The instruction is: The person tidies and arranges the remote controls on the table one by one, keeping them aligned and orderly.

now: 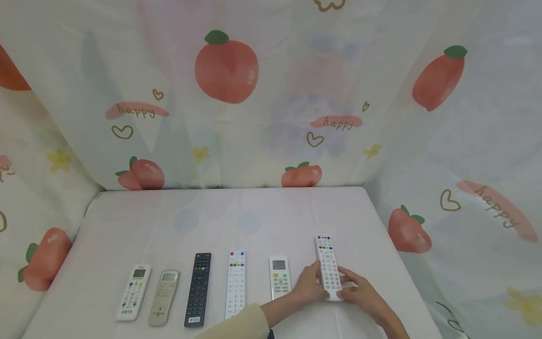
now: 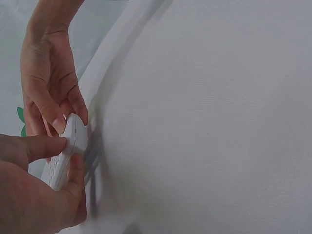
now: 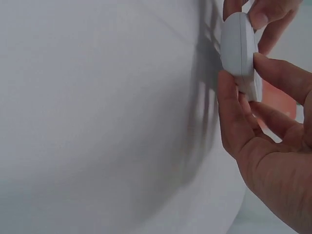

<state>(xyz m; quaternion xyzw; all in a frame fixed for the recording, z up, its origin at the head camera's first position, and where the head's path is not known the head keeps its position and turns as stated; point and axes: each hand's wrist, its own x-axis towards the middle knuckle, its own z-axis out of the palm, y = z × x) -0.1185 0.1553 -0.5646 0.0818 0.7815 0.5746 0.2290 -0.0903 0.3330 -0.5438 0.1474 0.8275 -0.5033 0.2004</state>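
A white remote control (image 1: pixel 328 266) with rows of buttons is held upright-on, its top end pointing away from me, at the right part of the table. My left hand (image 1: pixel 310 286) grips its left edge near the lower end, thumb at the bottom corner. From the other side, my right hand (image 1: pixel 363 295) pinches the right edge between thumb and fingers. In the right wrist view, the rounded end of the remote (image 3: pixel 239 46) hangs over its shadow on the cloth. The left wrist view has the thumb and a finger of my left hand (image 2: pixel 34 195) on the casing (image 2: pixel 73 134).
Left of my hands lies a row: a white remote with a screen (image 1: pixel 279 273), partly behind my left hand, a white one (image 1: pixel 235 282), a black one (image 1: pixel 197 289), a beige one (image 1: pixel 164 296) and another white one (image 1: pixel 134 292). Fruit-print curtains (image 1: pixel 262 141) surround the white-covered table (image 1: pixel 220 216).
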